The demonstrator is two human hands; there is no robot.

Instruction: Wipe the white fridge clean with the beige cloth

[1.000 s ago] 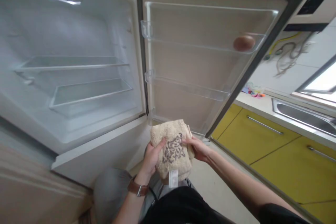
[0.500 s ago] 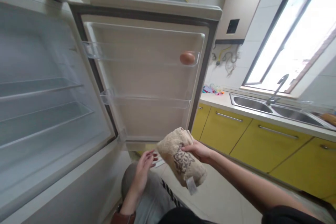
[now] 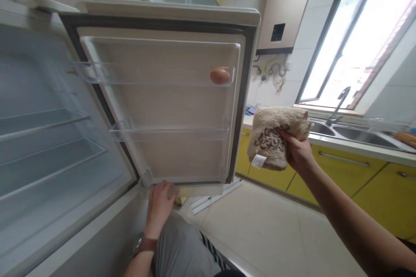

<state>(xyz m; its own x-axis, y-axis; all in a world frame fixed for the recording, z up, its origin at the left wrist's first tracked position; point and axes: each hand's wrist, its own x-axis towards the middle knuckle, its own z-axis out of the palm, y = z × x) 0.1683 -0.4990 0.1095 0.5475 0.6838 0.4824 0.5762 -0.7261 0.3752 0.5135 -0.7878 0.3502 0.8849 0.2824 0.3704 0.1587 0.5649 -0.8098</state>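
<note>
Right grip point(image 3: 299, 151) clasping folded towel point(image 3: 272, 138); towel projects left from grip, toward fridge door point(image 3: 172, 104), long axis unclear. Left grip point(image 3: 160, 201) farther off, at door's lower edge; whether grasping, cannot tell.

The towel point(image 3: 272, 140) is cream-beige with a dark brown squiggled print, its tag point(image 3: 259, 161) white. The fridge door point(image 3: 162, 104) is off-white with a dark grey seal point(image 3: 241, 117); the round object point(image 3: 220, 75) in its rack is reddish brown. Cabinets point(image 3: 344, 177) are plain yellow, trousers point(image 3: 185, 246) grey with dark stripes. Half-hidden bits point(image 3: 250, 110) on the whitish counter point(image 3: 248, 122) seem blue and reddish.
</note>
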